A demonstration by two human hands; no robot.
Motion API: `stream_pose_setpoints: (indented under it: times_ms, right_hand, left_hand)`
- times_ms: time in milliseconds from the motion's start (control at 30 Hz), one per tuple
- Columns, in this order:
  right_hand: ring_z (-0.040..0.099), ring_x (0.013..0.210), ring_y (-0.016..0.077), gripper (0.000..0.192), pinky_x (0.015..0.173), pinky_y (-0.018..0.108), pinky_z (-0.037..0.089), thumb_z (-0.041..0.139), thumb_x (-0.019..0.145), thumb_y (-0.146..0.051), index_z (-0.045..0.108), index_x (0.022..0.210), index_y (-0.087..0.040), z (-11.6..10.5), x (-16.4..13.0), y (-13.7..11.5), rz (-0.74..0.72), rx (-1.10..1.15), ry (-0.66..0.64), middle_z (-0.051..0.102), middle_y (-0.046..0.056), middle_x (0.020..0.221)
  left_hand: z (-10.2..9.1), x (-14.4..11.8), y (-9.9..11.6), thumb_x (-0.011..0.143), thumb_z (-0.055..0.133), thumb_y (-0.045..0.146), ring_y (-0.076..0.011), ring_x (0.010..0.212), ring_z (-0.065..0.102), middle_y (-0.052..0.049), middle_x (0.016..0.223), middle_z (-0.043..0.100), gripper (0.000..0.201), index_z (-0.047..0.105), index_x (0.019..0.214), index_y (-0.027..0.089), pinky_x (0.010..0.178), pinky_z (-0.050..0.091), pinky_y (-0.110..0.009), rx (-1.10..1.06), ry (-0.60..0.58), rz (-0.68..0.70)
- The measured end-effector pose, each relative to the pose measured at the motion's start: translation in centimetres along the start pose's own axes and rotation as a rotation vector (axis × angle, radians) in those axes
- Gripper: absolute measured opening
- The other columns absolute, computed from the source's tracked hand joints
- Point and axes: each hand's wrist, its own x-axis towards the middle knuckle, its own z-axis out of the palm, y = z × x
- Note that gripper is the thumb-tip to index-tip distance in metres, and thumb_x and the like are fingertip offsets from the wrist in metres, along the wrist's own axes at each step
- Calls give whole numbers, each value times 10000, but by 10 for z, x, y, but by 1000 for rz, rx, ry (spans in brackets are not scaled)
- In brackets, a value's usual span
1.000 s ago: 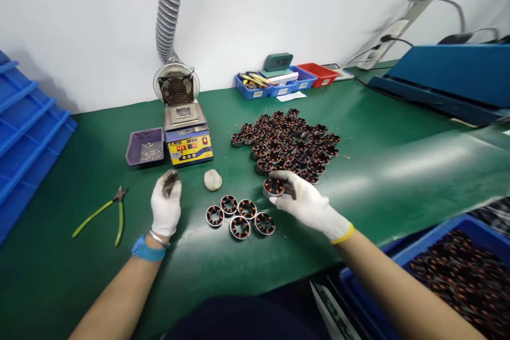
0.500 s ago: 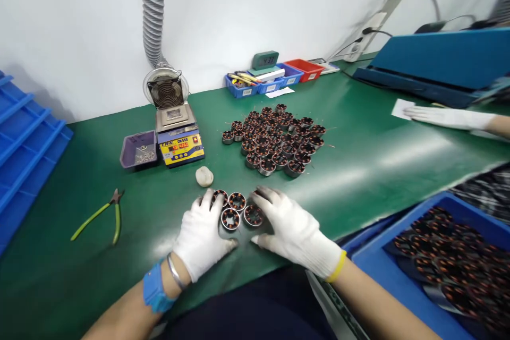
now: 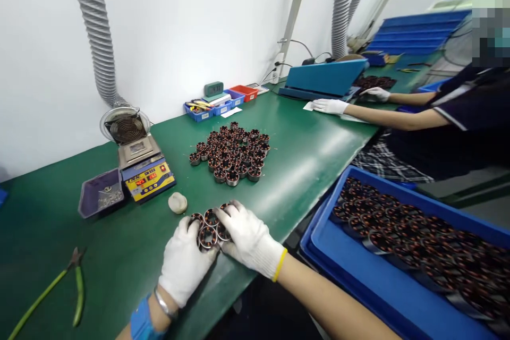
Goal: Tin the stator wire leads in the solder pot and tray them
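Hands [image 3: 215,249] cup ~5 stators [image 3: 209,226], green bench mat [image 3: 311,149].

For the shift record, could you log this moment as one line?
left hand: cupping small stator cluster | right hand: cupping same cluster | large stator pile: behind, apart

Copper-wound stators [image 3: 209,226] clustered between hands [image 3: 217,249]

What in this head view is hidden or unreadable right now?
- Small stator cluster: partly covered by the left hand and right hand, so the count is unclear.
- Solder pot display: digits too small.
- Pliers: handles cut off by the left edge.
- Blue bin: cut off at the right edge.
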Motion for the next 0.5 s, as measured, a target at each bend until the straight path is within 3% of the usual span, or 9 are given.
stream_pose_setpoints:
  times_ms: [133, 200, 333, 500]
  right_hand:
    - [408, 1336, 429, 881, 920, 535, 544, 685, 756, -361, 302, 1549, -329, -8, 6, -2, -4, -25, -77, 533, 133, 1274]
    - [473, 1272, 431, 792, 810, 516, 581, 678, 766, -329, 369, 1493, -383, -14, 10, -7, -20, -93, -119, 543, 128, 1232]
    - [616, 1053, 415, 476, 639, 488, 588, 631, 798, -232, 557, 1263, -305, -21, 16, -23, -18, -288, -155, 587, 143, 1081]
    - [693, 792, 341, 523, 533, 485, 571, 675, 759, -288, 514, 1252, -213, -20, 21, -28, -20, -279, -179, 596, 152, 1060]
  left_hand:
    - [4, -3, -4, 861, 607, 338, -280, 1110, 653, -111, 1364, 599, 420, 612, 1257, 199, 962, 531, -372, 31, 20, 64]
    - [6, -4, -5, 885, 564, 318, -290, 1128, 643, -114, 1373, 604, 436, 587, 1302, 191, 986, 522, -397, 53, 14, 97]
    - [7, -6, -4, 910, 537, 311, -285, 1149, 630, -110, 1347, 620, 413, 582, 1306, 208, 993, 519, -395, 60, -60, 105]
    - [2, -8, -3, 954, 444, 256, -282, 1227, 590, -111, 1499, 476, 442, 521, 1389, 232, 1000, 519, -405, 43, -186, 85]
